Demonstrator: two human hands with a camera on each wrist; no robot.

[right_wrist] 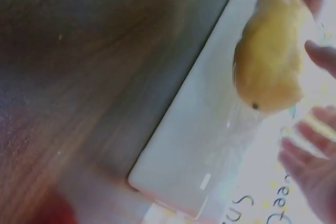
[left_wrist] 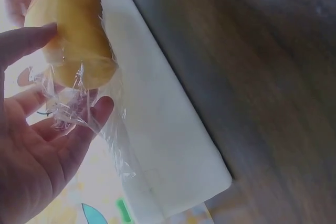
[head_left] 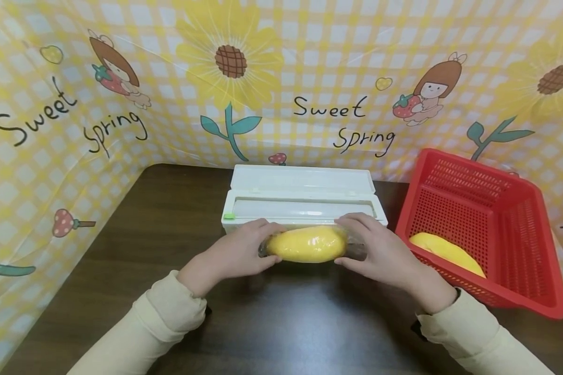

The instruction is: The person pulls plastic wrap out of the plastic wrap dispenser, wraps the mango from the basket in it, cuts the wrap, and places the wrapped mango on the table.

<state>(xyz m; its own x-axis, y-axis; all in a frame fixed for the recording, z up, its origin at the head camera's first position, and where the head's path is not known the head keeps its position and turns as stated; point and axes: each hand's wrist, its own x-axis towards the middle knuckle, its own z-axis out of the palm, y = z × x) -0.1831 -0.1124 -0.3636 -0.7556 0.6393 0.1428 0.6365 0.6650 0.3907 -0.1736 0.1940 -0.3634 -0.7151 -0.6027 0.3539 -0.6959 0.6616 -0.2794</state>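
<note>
A plump yellow mango-like fruit (head_left: 307,244), wrapped in clear cling film (left_wrist: 79,111), is held up level in front of the white film dispenser (head_left: 305,208). My left hand (head_left: 239,249) holds its left end, thumb on the near side and fingers behind among the crumpled film. At the opposite end is my right hand (head_left: 384,252), its thumb below and fingers above, around the loose film there. The right wrist view shows this hand's fingers (right_wrist: 310,150) spread beside the fruit's end, which bears a dark spot.
The dispenser's lid (head_left: 302,178) stands open at the back, and a green piece (head_left: 229,216) sits at its left end. On the right, a red basket (head_left: 492,219) contains another yellow fruit (head_left: 448,252). Behind the dark wooden table (head_left: 178,213) hangs a yellow checked cloth (head_left: 309,62).
</note>
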